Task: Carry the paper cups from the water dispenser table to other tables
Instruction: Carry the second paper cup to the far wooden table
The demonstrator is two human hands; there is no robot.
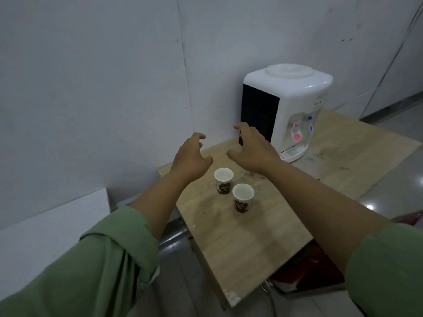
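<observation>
Two white paper cups with dark printed labels stand upright on the wooden table (240, 245). The far cup (223, 183) is a little left of the near cup (243, 200), and both look empty from above. My left hand (191, 160) hovers just above and behind the far cup, fingers spread and curled, holding nothing. My right hand (251, 149) is held beyond the cups, close to the water dispenser (286, 110), also spread with nothing in it. Neither hand touches a cup.
The white dispenser with a dark side panel and red and blue taps stands at the table's far end, against a grey wall. A white surface (52, 223) lies to the left. Red and dark items (304, 273) sit under the table on a glossy tiled floor.
</observation>
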